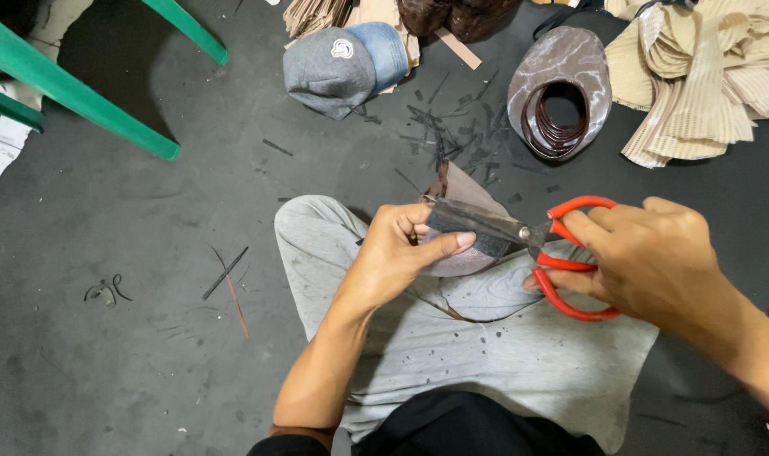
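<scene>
I see the curved brown-and-grey fabric piece [467, 221], shaped like a cap brim, held over my lap at the centre of the view. My left hand [401, 253] pinches it, thumb on the near face and fingers curled behind, closed firmly on the cloth. At about three o'clock from it, my right hand [655, 257] has its fingers through the loops of the red-handled steel scissors [562, 253]; the fingers are wrapped snugly round the handles, and the blades lie nearly closed across the upper edge of the fabric piece, touching it.

I judge the trimming partly done: dark fabric slivers [452, 135] litter the black floor [131, 355] at twelve o'clock from the piece, yet the blades sit mid-edge, so some edge looks left to cut. How much, I cannot tell.

Beneath lies my grey trouser leg [486, 338], speckled with bits. Further out, at eleven o'clock, rests a grey and blue denim cap [338, 67]; at one o'clock, a shiny taupe cut panel with a coil of dark brown cord [560, 84]; at two o'clock, a heap of cream ribbed cloth [705, 76]. Green chair legs [72, 93] cross at ten o'clock.
</scene>
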